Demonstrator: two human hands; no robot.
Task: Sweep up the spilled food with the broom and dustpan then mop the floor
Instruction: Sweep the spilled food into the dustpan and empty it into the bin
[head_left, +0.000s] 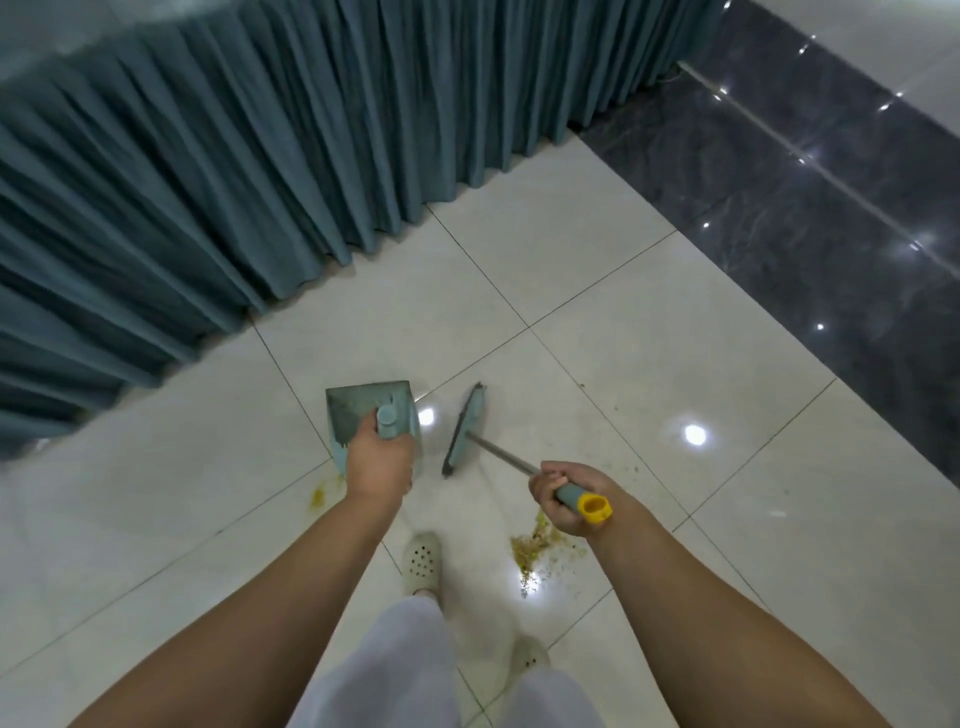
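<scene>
Spilled food (537, 548) lies nearest me as a yellowish, crumbly patch on the white floor tiles (649, 322), just beside my forward shoe (422, 564) and partly under my right hand (563, 493); a smaller smear (323, 492) sits off to the left, by the dustpan's near corner. My right hand is clenched around the broom (467, 431) at the grip near its yellow end cap, and the thin shaft runs forward and left down to the teal head, which rests on a tile just beyond the main patch. My left hand (378, 460) grasps the dustpan (358, 410) by its handle, fingers wrapped around it, the pan tilted just left of the broom head; I cannot tell whether its lip touches the floor. A few stray specks scatter to the right. Farther off hangs a pleated teal curtain (234, 171), and a dark marble strip (810, 208) borders the tiles at right.
</scene>
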